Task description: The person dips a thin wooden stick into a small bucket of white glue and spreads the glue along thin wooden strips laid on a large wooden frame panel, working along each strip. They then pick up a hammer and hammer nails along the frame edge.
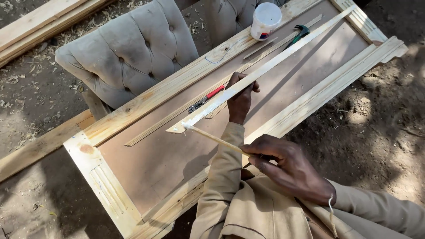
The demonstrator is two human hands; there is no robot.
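Your left hand [241, 98] gripped the long pale wooden strip [265, 71]; your right hand [290, 166], at five o'clock, touched a thin stick [214, 138] to its end.

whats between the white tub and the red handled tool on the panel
In the head view, only loose thin wood strips lie along the brown panel between the white tub and the red-handled tool; the rest is bare board.

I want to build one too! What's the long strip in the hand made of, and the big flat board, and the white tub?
Long strip: pale bare wood, apparently unpainted; grain shows. Flat board: smooth brown, no grain, probably hardboard, in a pale wood frame. White tub: looks like plastic, smooth and slightly shiny.
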